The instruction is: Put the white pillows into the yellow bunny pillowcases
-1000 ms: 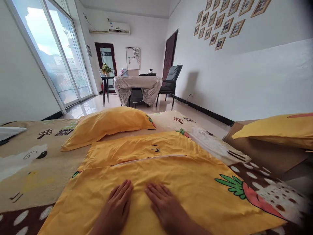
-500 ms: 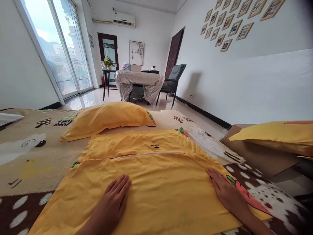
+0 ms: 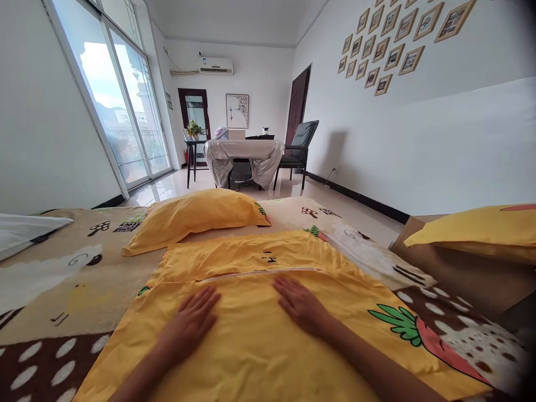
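A yellow pillowcase [image 3: 251, 346] with printed carrots lies spread in front of me, its white-edged opening running across below the far strip. Flat on its left part rests my left hand [image 3: 193, 319], fingers stretched out and slightly apart. My right hand [image 3: 299, 304] is near the middle of the cloth, just below the opening, also open and a little blurred. Neither hand grips anything. Wrinkles run across the fabric around both hands. Beyond the pillowcase lies a plump yellow pillow [image 3: 201, 215].
A patterned blanket [image 3: 46, 296] spreads beneath the pillowcase. On the right, another yellow pillow [image 3: 477, 229] rests on a cardboard box [image 3: 456, 273]. White fabric [image 3: 29, 231] lies at the left edge. A covered table [image 3: 243, 149] and a black chair [image 3: 299, 148] stand farther back.
My right hand has moved left from the pillowcase's right side to near its middle, uncovering the carrot print. My left hand has shifted only slightly. The view has tilted up a little.
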The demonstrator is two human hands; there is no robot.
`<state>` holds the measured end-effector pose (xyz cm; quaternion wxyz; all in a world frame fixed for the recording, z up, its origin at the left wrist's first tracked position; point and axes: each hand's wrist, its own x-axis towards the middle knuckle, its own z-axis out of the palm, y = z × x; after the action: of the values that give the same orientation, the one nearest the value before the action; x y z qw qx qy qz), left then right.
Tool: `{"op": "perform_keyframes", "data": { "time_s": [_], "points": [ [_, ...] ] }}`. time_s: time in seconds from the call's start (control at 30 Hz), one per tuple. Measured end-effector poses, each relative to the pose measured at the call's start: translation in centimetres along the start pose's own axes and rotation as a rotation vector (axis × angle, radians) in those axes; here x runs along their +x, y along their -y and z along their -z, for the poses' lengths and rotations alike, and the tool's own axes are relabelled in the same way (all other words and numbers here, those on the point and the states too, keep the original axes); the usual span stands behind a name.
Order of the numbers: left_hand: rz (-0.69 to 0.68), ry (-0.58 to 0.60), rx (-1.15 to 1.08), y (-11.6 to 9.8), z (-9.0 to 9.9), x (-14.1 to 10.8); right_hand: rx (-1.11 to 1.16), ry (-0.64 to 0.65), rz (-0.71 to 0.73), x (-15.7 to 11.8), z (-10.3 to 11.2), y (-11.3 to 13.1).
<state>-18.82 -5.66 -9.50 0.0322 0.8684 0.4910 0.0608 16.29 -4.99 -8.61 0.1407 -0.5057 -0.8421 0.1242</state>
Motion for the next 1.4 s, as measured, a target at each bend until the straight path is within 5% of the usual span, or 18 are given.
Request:
{"op": "perform_keyframes", "data": {
  "time_s": [0.1,0.17,0.27,0.37,0.5,0.6,0.73,0.83,0.93,1.17,1.27,1.4],
  "points": [
    [0.225,-0.057,0.085,7.7,-0.3,-5.2,-0.096,-0.065,-0.159,-3.1,2.2,-8.0],
    [0.348,-0.051,0.122,10.9,0.2,-8.1,-0.189,-0.112,-0.265,-5.7,3.2,-12.6],
    [0.395,0.016,0.154,12.3,1.2,-10.2,-0.352,-0.150,-0.372,-8.5,4.2,-16.7],
    [0.394,0.027,0.264,11.3,2.6,-9.6,-0.440,-0.205,-0.449,-8.6,5.0,-17.4],
    [0.318,0.086,0.363,7.5,5.4,-4.7,-0.417,-0.279,-0.429,-3.9,6.0,-13.5],
    [0.248,0.136,0.270,3.1,6.4,2.0,-0.172,-0.197,-0.202,2.5,5.0,-7.1],
    [0.189,0.065,0.059,-2.6,4.0,11.8,-0.088,-0.100,0.009,11.3,0.9,1.3],
    [0.188,0.079,0.009,-3.3,1.4,15.9,-0.065,-0.049,0.029,15.5,-1.8,2.9],
    [0.284,0.082,-0.012,1.0,0.2,15.8,-0.072,-0.004,-0.015,16.7,-1.9,-0.9],
    [0.778,0.041,0.028,16.6,1.4,8.4,-0.203,-0.078,-0.478,12.2,3.6,-18.0],
    [0.827,0.047,0.040,18.9,1.7,7.4,-0.320,-0.146,-0.593,10.7,4.0,-22.3],
    [0.924,-0.013,0.075,18.9,1.8,10.0,-0.456,-0.217,-0.663,10.9,2.9,-24.3]
  ]
}}
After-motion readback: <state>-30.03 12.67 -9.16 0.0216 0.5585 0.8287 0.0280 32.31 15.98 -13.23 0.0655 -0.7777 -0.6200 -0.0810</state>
